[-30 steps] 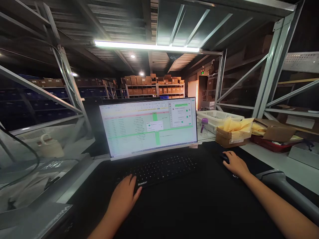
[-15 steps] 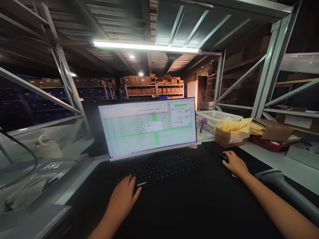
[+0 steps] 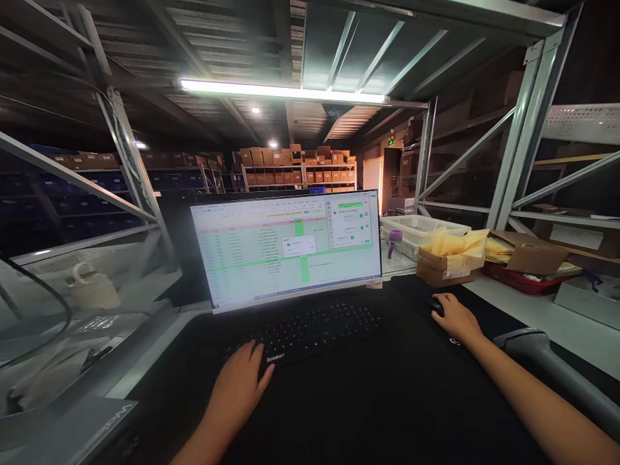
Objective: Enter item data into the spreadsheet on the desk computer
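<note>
My left hand lies flat, fingers out, on the near left corner of a black keyboard. My right hand is curled over a black mouse on the dark desk mat. Behind the keyboard stands a monitor showing a spreadsheet with green and pink bands and a small pop-up window.
A cardboard box of yellow padded envelopes, a white basket and a purple-capped bottle sit right of the monitor. A grey handheld scanner lies by my right forearm. Metal racking frames both sides; clear bags lie left.
</note>
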`<action>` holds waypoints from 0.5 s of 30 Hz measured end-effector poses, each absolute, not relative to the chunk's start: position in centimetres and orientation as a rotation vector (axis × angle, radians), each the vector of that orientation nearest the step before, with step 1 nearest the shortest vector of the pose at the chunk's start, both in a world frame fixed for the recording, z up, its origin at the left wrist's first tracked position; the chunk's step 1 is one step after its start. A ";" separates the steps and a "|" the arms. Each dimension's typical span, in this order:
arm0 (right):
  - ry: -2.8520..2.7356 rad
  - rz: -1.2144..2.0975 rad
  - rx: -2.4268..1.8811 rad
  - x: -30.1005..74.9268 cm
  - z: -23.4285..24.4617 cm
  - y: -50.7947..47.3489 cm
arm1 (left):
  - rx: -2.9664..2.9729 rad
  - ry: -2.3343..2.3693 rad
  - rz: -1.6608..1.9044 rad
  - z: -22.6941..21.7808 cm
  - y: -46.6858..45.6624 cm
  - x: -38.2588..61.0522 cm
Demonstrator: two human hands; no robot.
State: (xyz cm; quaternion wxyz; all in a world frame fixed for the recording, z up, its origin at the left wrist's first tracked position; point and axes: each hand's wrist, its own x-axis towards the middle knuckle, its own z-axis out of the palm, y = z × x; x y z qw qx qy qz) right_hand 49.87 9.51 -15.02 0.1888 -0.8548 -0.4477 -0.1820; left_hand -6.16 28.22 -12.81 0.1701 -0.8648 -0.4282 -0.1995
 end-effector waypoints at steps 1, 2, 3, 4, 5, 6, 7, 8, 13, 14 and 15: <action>-1.264 -0.516 -2.397 49.9 -15.1 9.5 | -2.457 -1.215 -0.572 -12.8 28.2 -6.1; -1.269 -0.523 -2.389 50.0 -15.1 9.5 | -2.459 -1.214 -0.578 -12.8 28.2 -6.1; -1.269 -0.530 -2.385 50.1 -15.2 9.5 | -2.461 -1.216 -0.584 -12.8 28.2 -6.1; -1.264 -0.537 -2.384 50.2 -15.3 9.6 | -2.464 -1.219 -0.590 -12.8 28.2 -6.1; -1.261 -0.544 -2.383 50.3 -15.4 9.6 | -2.466 -1.223 -0.593 -12.9 28.3 -6.1; -1.261 -0.550 -2.379 50.4 -15.5 9.6 | -2.470 -1.224 -0.595 -12.9 28.3 -6.1; -1.263 -0.558 -2.373 50.5 -15.7 9.7 | -2.473 -1.224 -0.597 -12.9 28.3 -6.1; -1.264 -0.566 -2.365 50.6 -15.8 9.7 | -2.475 -1.223 -0.603 -12.9 28.4 -6.1; -1.278 -0.551 -2.337 50.6 -15.7 9.8 | -2.483 -1.213 -0.629 -12.9 28.4 -6.1; -1.276 -0.538 -2.342 50.5 -15.5 9.7 | -2.484 -1.215 -0.629 -12.9 28.3 -6.1; -1.269 -0.527 -2.349 50.4 -15.4 9.7 | -2.487 -1.218 -0.629 -12.9 28.3 -6.1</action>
